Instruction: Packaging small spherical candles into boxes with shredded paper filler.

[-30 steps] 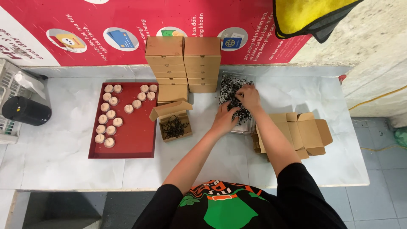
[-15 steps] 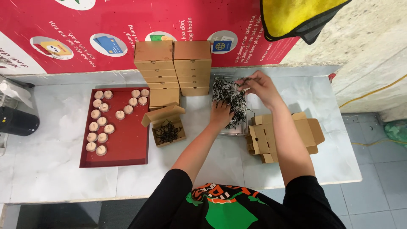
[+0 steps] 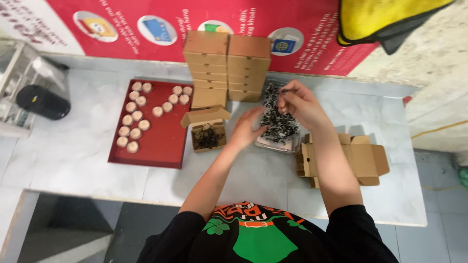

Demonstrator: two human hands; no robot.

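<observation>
A clear tray (image 3: 278, 144) heaped with dark tangled strands (image 3: 277, 122) lies on the white table. My right hand (image 3: 298, 101) hovers above the heap, fingers pinched on a few strands lifted from it. My left hand (image 3: 246, 127) rests at the tray's left edge, fingers spread and touching the heap. A small open cardboard box (image 3: 208, 134) holding some dark strands stands just left of that hand.
A red tray (image 3: 161, 141) with several round tan pieces lies at the left. Two stacks of closed cardboard boxes (image 3: 228, 65) stand at the back. Flat unfolded boxes (image 3: 358, 158) lie at the right. A black cylinder (image 3: 43, 102) sits at the far left.
My right hand has risen from the heap, pinching strands. My left hand has shifted to the tray's left edge. The view has drifted slightly.
</observation>
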